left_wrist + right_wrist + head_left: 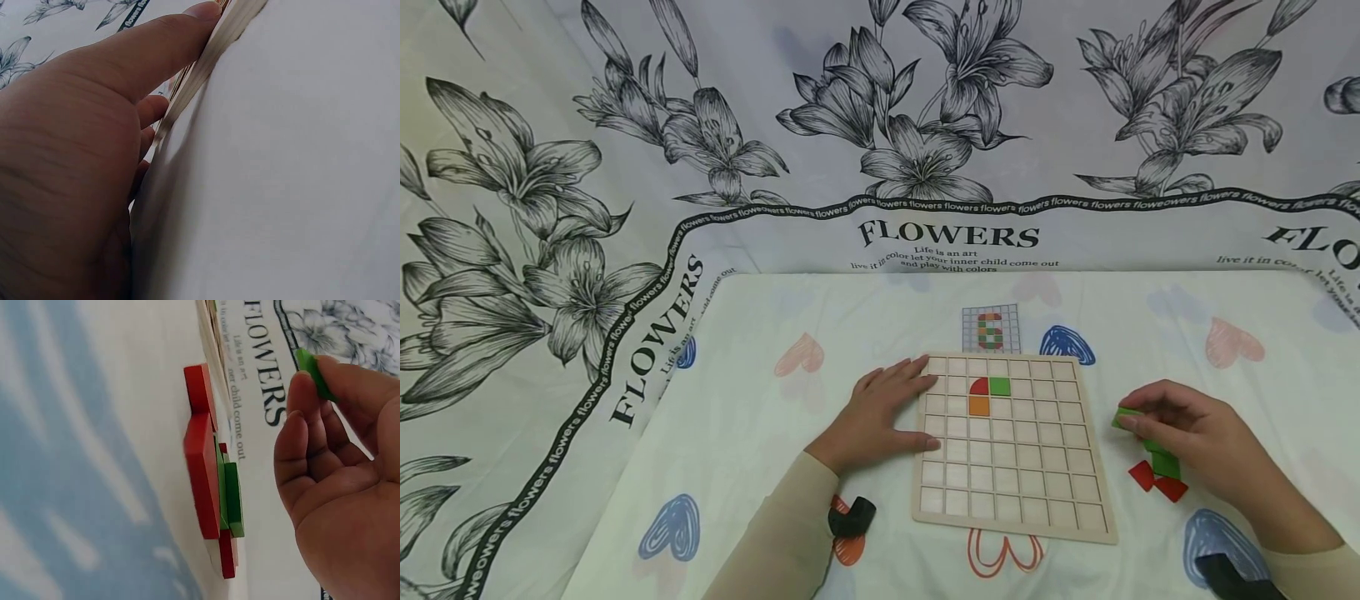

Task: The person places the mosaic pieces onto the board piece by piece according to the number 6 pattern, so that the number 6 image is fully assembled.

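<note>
Bracing a wooden grid board [1015,475] along its near-hand edge, the left hand [876,417] lies with fingers and thumb spread wide, tips on the rim, while the right hand [1195,425] pinches a green tile [317,376] between thumb and fingertips. The board lies flat between the two hands. Three of its square cells are filled, all toward the far side: a rounded red piece [980,387], a green square [1000,386] just to its right, and an orange square [979,406] directly on its near side. The board's right edge stands apart from the right hand, with a strip of cloth-covered tabletop [730,450] between them; more cloth stretches beyond the left forearm. Below the right hand, loose green pieces [1165,465] and red pieces [1171,489] lie close together, two of the red ones plainly seen from the head view; overlap hides the pile's full count. Farther from both hands, just past the board's far edge, lies one gridded card [991,331] bearing a coloured pattern.
</note>
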Tool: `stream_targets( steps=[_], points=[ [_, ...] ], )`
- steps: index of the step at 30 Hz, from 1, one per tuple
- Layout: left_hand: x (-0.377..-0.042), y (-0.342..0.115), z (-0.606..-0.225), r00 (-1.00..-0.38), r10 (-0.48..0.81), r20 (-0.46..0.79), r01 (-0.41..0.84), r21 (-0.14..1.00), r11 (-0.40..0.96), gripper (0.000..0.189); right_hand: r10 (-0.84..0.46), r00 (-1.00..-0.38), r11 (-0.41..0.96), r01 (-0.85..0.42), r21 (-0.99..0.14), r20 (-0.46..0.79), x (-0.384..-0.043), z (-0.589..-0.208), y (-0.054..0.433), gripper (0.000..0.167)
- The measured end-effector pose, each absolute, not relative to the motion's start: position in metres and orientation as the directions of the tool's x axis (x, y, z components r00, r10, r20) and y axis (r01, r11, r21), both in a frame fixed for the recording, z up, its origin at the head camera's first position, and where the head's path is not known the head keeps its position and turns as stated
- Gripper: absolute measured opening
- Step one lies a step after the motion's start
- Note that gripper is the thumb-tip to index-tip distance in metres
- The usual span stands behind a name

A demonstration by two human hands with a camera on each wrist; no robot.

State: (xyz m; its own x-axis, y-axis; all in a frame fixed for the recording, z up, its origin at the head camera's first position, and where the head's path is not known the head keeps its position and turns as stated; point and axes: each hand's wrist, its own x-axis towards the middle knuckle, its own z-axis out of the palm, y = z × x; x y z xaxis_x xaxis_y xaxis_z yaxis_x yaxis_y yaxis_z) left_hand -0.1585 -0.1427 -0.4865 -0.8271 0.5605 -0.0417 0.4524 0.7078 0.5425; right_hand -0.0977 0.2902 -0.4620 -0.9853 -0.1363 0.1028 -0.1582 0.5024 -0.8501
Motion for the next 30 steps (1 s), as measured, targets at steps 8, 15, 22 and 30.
stream_targets(
  steps=[8, 15, 22, 30],
  points=[
    [-0.158, -0.143, -0.485, -0.828, 0.559, -0.038, 0.452, 0.546, 0.706, 0.091, -0.172, -0.973, 0.481, -0.219, -0.849, 0.153, -0.096, -0.457, 0.282, 0.021],
    [-0.156, -0.142, -0.485, -0.831, 0.555, -0.038, 0.443, 0.559, 0.701, 0.090, -0.205, -0.961, 0.448, -0.261, -0.855, 0.186, -0.093, -0.448, 0.277, 0.027],
    [-0.155, -0.142, -0.487, -0.833, 0.552, -0.043, 0.439, 0.556, 0.706, 0.090, -0.264, -0.938, 0.413, -0.319, -0.853, 0.223, -0.088, -0.439, 0.268, 0.032],
    [-0.156, -0.142, -0.485, -0.834, 0.550, -0.046, 0.434, 0.562, 0.705, 0.089, -0.359, -0.890, 0.363, -0.410, -0.837, 0.281, -0.094, -0.427, 0.258, 0.034]
  ],
)
